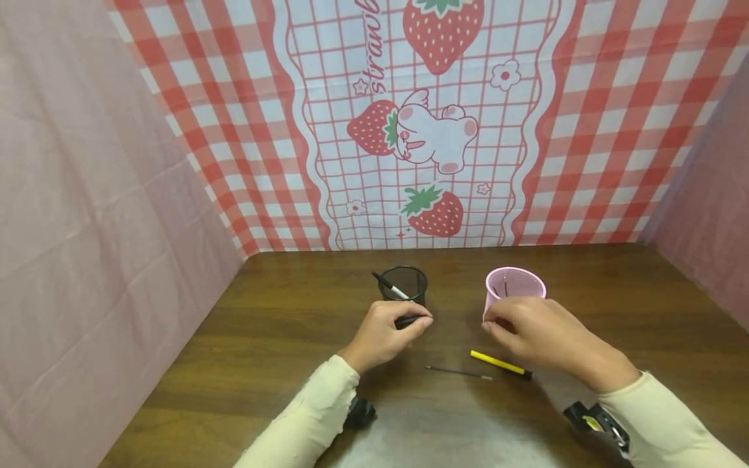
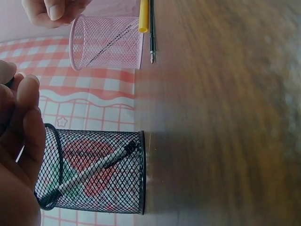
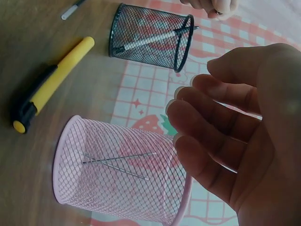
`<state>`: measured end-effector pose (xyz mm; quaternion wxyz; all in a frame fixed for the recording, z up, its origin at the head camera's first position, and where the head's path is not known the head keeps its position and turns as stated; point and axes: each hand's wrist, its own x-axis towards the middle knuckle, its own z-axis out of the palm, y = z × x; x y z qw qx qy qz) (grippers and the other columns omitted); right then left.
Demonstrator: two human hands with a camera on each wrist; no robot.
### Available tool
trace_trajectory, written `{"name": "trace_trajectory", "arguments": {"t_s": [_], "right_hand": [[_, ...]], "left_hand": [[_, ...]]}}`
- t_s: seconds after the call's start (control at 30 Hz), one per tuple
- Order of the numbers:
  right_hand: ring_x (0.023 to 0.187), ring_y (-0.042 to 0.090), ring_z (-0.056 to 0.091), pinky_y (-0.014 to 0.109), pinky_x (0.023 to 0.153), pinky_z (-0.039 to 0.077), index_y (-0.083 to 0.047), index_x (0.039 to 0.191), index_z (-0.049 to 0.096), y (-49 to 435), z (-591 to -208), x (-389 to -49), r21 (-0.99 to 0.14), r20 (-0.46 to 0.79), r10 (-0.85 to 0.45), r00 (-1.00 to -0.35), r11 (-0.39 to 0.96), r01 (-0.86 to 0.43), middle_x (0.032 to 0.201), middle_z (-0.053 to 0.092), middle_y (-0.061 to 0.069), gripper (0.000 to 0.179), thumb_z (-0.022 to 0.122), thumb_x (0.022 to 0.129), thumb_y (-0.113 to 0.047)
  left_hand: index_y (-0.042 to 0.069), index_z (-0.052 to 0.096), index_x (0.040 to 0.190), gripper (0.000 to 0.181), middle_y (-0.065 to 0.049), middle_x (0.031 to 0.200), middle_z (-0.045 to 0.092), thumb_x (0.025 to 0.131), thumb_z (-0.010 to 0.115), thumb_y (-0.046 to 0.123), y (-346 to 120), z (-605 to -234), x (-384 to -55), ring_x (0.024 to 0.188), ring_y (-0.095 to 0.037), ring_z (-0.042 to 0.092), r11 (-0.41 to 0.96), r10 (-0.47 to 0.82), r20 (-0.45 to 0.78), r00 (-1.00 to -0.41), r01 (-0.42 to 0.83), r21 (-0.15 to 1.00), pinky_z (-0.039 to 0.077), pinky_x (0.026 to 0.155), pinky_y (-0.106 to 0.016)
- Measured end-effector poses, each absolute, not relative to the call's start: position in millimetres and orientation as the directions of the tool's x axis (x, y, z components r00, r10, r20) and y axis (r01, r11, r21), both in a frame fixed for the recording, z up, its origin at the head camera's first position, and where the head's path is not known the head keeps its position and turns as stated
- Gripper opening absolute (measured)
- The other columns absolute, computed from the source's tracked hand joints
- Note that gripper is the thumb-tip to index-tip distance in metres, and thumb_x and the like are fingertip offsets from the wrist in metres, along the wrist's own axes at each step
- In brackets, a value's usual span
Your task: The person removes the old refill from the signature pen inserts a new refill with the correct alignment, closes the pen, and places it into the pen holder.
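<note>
My left hand (image 1: pixel 386 333) pinches a slim black object (image 1: pixel 406 321), probably a pen, in front of the black mesh cup (image 2: pixel 99 133). Fingers hide most of that object. Inside the black cup leans a white pen with black ends (image 2: pixel 94 172). My right hand (image 1: pixel 529 331) hovers at the near side of the pink mesh cup (image 3: pixel 66 165), fingers loosely curved, with nothing seen between them. Two thin pen refills (image 3: pixel 120 167) lean inside the pink cup. Between the hands, on the table, lie a yellow pen with a black clip (image 1: pixel 497 362) and another refill (image 1: pixel 458 372).
The brown wooden table (image 1: pixel 263 338) meets a strawberry-print cloth (image 1: pixel 421 214) at the back. Pink cloth (image 1: pixel 117 214) hangs along the left side, and a similar pink cloth (image 1: pixel 708 195) on the right.
</note>
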<state>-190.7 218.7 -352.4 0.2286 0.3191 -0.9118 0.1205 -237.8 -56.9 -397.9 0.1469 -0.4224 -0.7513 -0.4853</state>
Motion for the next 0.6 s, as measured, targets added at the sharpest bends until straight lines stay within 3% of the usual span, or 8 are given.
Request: {"name": "trace_trajectory", "arguments": {"t_s": [0.27, 0.5, 0.6], "right_hand": [[0.070, 0.009, 0.058, 0.043, 0.063, 0.052, -0.031, 0.079, 0.063, 229.0, -344.1, -188.7, -0.064, 0.527, -0.497, -0.689, 0.785, -0.616, 0.074, 0.056, -0.022, 0.020, 0.078, 0.082, -0.019], [0.064, 0.005, 0.048, 0.035, 0.059, 0.047, -0.029, 0.077, 0.060, 234.3, -344.4, -190.7, -0.061, 0.563, -0.487, -0.667, 0.781, -0.622, 0.069, 0.049, -0.022, 0.022, 0.078, 0.081, -0.016], [0.064, 0.005, 0.047, 0.033, 0.059, 0.045, -0.029, 0.076, 0.059, 233.9, -347.4, -191.6, -0.072, 0.565, -0.480, -0.671, 0.781, -0.620, 0.068, 0.047, -0.021, 0.023, 0.077, 0.082, -0.016]], "left_hand": [[0.011, 0.077, 0.101, 0.008, 0.000, 0.082, 0.073, 0.094, 0.072, 0.012, -54.6, -397.8, -239.8, 0.049, 0.003, 0.054, 0.142, 0.512, 0.640, -0.573, 0.791, 0.595, 0.050, 0.050, -0.018], [0.013, 0.076, 0.106, 0.015, 0.004, 0.095, 0.074, 0.099, 0.067, 0.022, -54.4, -397.0, -241.3, 0.061, 0.004, 0.061, 0.185, 0.527, 0.645, -0.553, 0.816, 0.548, 0.054, 0.074, -0.022], [0.014, 0.076, 0.107, 0.015, 0.006, 0.091, 0.072, 0.099, 0.066, 0.023, -55.3, -399.5, -239.9, 0.065, 0.003, 0.059, 0.217, 0.526, 0.634, -0.567, 0.810, 0.545, 0.052, 0.074, -0.021]]}}
